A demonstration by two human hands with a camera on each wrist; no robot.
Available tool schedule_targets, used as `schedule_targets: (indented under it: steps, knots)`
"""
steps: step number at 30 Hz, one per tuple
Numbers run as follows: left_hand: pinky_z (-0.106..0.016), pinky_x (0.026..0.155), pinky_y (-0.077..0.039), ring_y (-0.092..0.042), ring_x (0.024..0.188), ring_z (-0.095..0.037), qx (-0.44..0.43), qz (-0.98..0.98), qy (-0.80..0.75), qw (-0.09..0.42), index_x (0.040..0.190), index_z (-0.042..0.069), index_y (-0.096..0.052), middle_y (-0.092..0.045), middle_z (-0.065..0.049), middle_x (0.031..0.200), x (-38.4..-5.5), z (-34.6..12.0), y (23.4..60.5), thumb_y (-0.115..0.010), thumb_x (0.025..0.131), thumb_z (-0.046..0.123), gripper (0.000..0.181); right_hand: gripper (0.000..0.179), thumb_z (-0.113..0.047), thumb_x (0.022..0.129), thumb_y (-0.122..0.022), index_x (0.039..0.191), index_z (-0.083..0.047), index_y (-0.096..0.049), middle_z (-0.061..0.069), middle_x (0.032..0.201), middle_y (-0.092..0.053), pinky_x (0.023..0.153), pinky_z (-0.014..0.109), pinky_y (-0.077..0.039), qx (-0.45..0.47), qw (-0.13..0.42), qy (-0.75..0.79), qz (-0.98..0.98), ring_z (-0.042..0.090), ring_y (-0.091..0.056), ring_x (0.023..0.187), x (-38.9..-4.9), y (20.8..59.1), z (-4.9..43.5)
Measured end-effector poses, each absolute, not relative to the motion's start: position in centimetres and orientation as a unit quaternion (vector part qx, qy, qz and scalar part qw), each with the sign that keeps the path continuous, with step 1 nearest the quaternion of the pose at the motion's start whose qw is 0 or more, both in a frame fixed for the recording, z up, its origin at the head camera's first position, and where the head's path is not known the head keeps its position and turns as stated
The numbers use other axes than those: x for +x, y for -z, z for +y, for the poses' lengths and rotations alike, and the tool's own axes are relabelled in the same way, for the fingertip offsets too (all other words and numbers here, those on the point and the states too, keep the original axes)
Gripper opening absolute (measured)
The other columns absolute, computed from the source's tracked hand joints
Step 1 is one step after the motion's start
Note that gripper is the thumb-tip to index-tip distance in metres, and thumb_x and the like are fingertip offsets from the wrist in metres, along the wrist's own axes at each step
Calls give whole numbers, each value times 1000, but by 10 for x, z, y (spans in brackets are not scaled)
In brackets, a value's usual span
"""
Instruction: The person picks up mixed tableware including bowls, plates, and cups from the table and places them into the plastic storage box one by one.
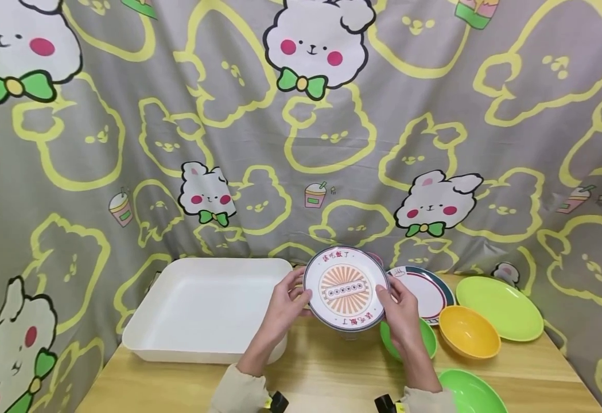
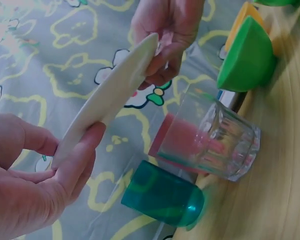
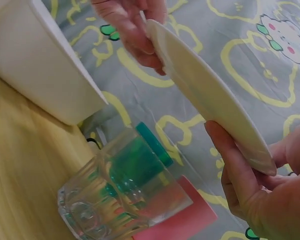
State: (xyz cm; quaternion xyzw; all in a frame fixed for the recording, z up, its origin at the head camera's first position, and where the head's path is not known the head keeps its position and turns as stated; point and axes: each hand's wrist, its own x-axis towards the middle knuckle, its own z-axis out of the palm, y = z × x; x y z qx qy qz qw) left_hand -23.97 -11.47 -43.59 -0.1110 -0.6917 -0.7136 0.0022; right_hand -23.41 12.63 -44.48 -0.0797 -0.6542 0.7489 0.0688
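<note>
A round white plate (image 1: 347,289) with a dark rim, an orange sunburst and red characters is held up over the table, its face tilted toward me. At its left edge my left hand (image 1: 287,301) grips it, thumb at the rim and fingers behind. My right hand (image 1: 401,312) pinches the opposite edge, thumb on the face. Below the plate in the left wrist view stand a clear glass tumbler (image 2: 210,145), a teal cup (image 2: 162,195) and a pink cup (image 2: 175,135); in the head view the plate mostly hides them.
Left on the wooden table (image 1: 321,367) is a large white bin (image 1: 208,304). To the right lie a dark-rimmed plate (image 1: 424,287), a lime-green oval plate (image 1: 502,310), an orange bowl (image 1: 468,332) and two green bowls, one (image 1: 427,341) partly behind my right wrist. A patterned curtain (image 1: 259,137) hangs behind.
</note>
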Motion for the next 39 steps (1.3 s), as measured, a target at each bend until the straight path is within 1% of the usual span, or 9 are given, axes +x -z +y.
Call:
schedule_targets:
  steps: [5, 8, 10, 15, 21, 27, 32, 36, 39]
  knots:
    - [-37, 63, -64, -65, 95, -19, -95, -683, 724, -1, 149, -6, -43, -57, -25, 130, -240, -115, 437, -59, 94, -6, 57, 47, -3, 105, -51, 150, 6, -41, 30, 139, -52, 76, 19, -60, -78, 65, -728, -678, 6, -64, 92, -235, 444, 127]
    - [-36, 60, -64, -65, 91, -18, -77, -680, 730, 2, 148, -6, -44, -58, -24, 130, -239, -118, 436, -61, 93, -7, 57, 48, -5, 105, -51, 151, 5, -41, 29, 141, -53, 83, 15, -57, -71, 56, -707, -701, 13, -61, 105, -237, 441, 124]
    - [-36, 59, -64, -65, 89, -17, -72, -678, 732, 4, 147, -5, -45, -59, -23, 130, -239, -120, 436, -62, 93, -7, 57, 49, -7, 105, -52, 151, 5, -42, 27, 141, -54, 83, 16, -57, -66, 52, -693, -716, 19, -61, 110, -239, 438, 124]
    - [-28, 55, -61, -66, 88, -17, -62, -674, 736, 4, 147, -4, -46, -59, -23, 129, -240, -120, 435, -62, 92, -8, 57, 49, -10, 105, -54, 149, 7, -43, 30, 137, -56, 75, 20, -60, -39, 46, -659, -750, 22, -65, 103, -240, 431, 130]
    - [-26, 53, -60, -66, 87, -17, -50, -677, 735, 9, 145, -3, -48, -60, -23, 125, -244, -122, 434, -61, 91, -9, 56, 51, -15, 108, -50, 153, 6, -38, 29, 131, -57, 67, 27, -61, -2, -12, -627, -779, 21, -63, 91, -245, 424, 141]
    - [-25, 52, -60, -67, 87, -18, -42, -685, 727, 13, 146, -4, -48, -60, -24, 122, -244, -128, 434, -58, 92, -10, 55, 52, -17, 109, -50, 154, 6, -36, 30, 132, -56, 75, 36, -64, 52, -41, -606, -793, 31, -63, 107, -245, 418, 149]
    - [-27, 53, -61, -66, 90, -18, -41, -694, 718, 26, 147, -8, -45, -59, -27, 122, -246, -135, 431, -56, 94, -10, 54, 50, -13, 108, -52, 151, 10, -38, 31, 120, -63, 75, 37, -64, 99, -33, -603, -791, 38, -68, 107, -247, 415, 158]
    - [-29, 54, -62, -66, 92, -19, -28, -702, 710, 34, 146, -8, -47, -60, -28, 122, -246, -144, 428, -56, 94, -11, 53, 47, -15, 106, -57, 146, 8, -46, 27, 110, -68, 71, 35, -65, 115, -8, -561, -820, 31, -72, 96, -250, 416, 167]
    - [-31, 54, -62, -66, 91, -18, -18, -708, 705, 42, 146, -7, -48, -60, -28, 122, -246, -154, 427, -55, 93, -11, 53, 43, -18, 105, -60, 140, 6, -53, 25, 111, -68, 70, 34, -65, 130, 18, -517, -846, 29, -72, 92, -251, 417, 175]
